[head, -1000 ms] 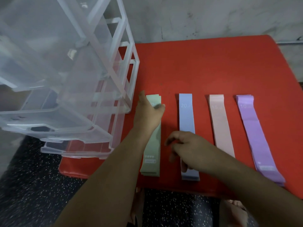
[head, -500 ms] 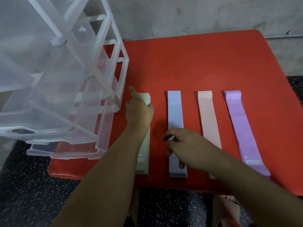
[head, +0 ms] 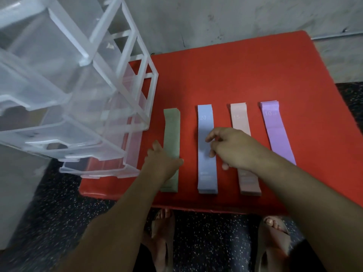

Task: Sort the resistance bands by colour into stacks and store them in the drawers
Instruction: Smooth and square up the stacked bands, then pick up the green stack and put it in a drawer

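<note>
Four stacks of resistance bands lie side by side on the red table [head: 235,75]: green [head: 172,132], blue [head: 205,122], pink [head: 240,118] and purple [head: 275,130]. My left hand [head: 162,163] rests on the near half of the green stack, with fingers along its left edge and the thumb across to its right. My right hand [head: 233,150] is over the middle of the blue and pink stacks, fingers loosely curled and holding nothing. The clear plastic drawer unit [head: 117,95] stands at the table's left, just beside the green stack.
Several clear drawers [head: 59,142] stick out of the unit towards me, over the table's left front corner. A grey wall [head: 235,16] runs behind the table. Below the near edge, dark speckled floor and my sandalled feet [head: 273,238] show.
My left hand has slid from the far end of the green stack back to its near half. My right hand moved slightly away from me over the blue and pink stacks.
</note>
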